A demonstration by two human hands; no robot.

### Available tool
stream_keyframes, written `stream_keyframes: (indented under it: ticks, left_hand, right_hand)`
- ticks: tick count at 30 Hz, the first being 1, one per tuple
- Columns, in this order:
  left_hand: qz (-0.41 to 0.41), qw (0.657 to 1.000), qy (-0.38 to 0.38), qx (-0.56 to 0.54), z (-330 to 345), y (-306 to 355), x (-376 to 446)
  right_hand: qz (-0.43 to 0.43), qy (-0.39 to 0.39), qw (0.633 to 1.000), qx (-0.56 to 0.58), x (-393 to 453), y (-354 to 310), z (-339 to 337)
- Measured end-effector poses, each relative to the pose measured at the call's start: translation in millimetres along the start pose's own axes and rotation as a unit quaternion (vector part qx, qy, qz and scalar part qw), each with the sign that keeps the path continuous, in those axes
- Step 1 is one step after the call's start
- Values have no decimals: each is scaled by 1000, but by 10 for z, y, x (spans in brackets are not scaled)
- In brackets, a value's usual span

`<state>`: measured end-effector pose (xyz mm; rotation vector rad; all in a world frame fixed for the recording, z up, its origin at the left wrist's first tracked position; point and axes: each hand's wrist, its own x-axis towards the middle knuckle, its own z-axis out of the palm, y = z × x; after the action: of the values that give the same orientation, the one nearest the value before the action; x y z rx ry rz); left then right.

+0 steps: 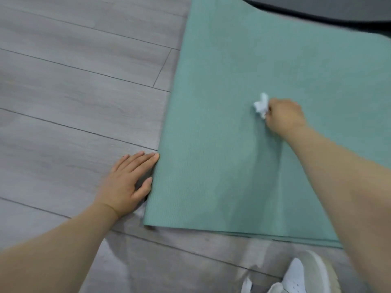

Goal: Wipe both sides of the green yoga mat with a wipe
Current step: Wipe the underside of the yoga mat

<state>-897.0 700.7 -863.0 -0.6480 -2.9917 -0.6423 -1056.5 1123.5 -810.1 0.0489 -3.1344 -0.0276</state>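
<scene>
Green yoga mat (222, 144) lies flat on the grey plank floor (74, 92), its near short edge toward the person and its left long edge running up the middle of the view. At the near edge a second green layer seems to show under the top one; cannot tell whether the mat is doubled over there.

Right hand (283, 117): fingers curled round a crumpled white wipe (261, 106), which pokes out on the hand's left side and sits on the mat surface, roughly mid-width. Left hand (129, 185): flat on the floor, fingers straight and relaxed, grasping nothing; index tip and thumb tip touch the mat's left edge.

Step in hand, as judged: wiping the upward face. To do it well:
- overlap the strokes, working edge to edge
- keep the wad pressed flat, not just its tip
- left hand steadies the edge so the mat does not creep or ruck
- refold the wipe when soiled

Materials: mat is matte, soft-looking foam with a fine ribbed weave, thin, edges straight, near left corner square. Wipe is thin, bunched, irregular. Floor is smooth wood-grain board with dark seams. White shoe (300, 278) at the bottom edge; dark object (338, 9) beyond the mat's far end, not identifiable
</scene>
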Motion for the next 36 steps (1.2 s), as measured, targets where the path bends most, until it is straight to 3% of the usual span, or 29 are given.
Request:
stream_keyframes:
  ticks: [1, 3, 5, 7, 10, 12, 13, 14, 15, 17, 18, 20, 21, 23, 25, 29, 31, 33, 36]
  left_hand:
    - [-1, 1000, 2, 2, -3, 8, -1]
    - [1, 1000, 5, 0, -16, 8, 14]
    - [2, 1000, 3, -4, -23, 16, 7]
    - [-1, 1000, 9, 0, -20, 26, 5]
    - [6, 1000, 13, -2, -8, 16, 13]
    - [7, 1000, 15, 3, -3, 18, 19]
    - [7, 1000, 17, 3, -2, 22, 17]
    - [5, 1000, 16, 0, -3, 24, 14]
    - [1, 1000, 15, -3, -4, 25, 13]
    - [1, 1000, 11, -3, -10, 19, 14]
    - [2, 1000, 10, -1, -9, 19, 11]
    - [1, 1000, 8, 2, -10, 19, 9]
    - [2, 1000, 9, 1, -12, 13, 19]
    - [1, 1000, 7, 0, -9, 12, 14]
    - [-3, 1000, 10, -1, -3, 19, 6]
    - [3, 1000, 10, -2, 10, 4, 18]
    - [0, 1000, 10, 0, 14, -1, 10]
    - [-1, 1000, 9, 2, 20, -6, 1]
    - [2, 1000, 4, 2, 8, -10, 14]
  right_hand:
    - [79, -20, 997, 15, 90, -8, 2]
    - [62, -23, 993, 94, 24, -170, 35]
    - [-44, -53, 990, 121, -455, -323, 15]
    - [-182, -135, 966, 127, -1167, -346, -99]
    - [-402, -280, 867, 94, -2094, -321, -359]
    - [-515, -263, 813, 58, -2026, -286, -344]
    - [-541, -229, 809, 37, -1768, -298, -306]
    - [-530, -176, 829, 22, -1438, -315, -243]
    - [-474, -117, 873, 11, -1054, -305, -167]
    - [-252, -33, 967, -31, -323, -200, -80]
    - [-121, -20, 991, -49, -65, -119, -49]
    - [69, -30, 997, -19, 195, -91, -31]
    - [92, -30, 995, 18, 222, -158, -4]
    - [26, -51, 996, 65, -21, -348, -19]
    - [-103, -107, 983, 105, -599, -442, -75]
    - [-343, -335, 866, 140, -1974, -349, -387]
    - [-391, -302, 863, 106, -1883, -179, -329]
    - [-348, -184, 918, 58, -1323, -71, -209]
    - [-105, -53, 993, -16, -349, 138, -108]
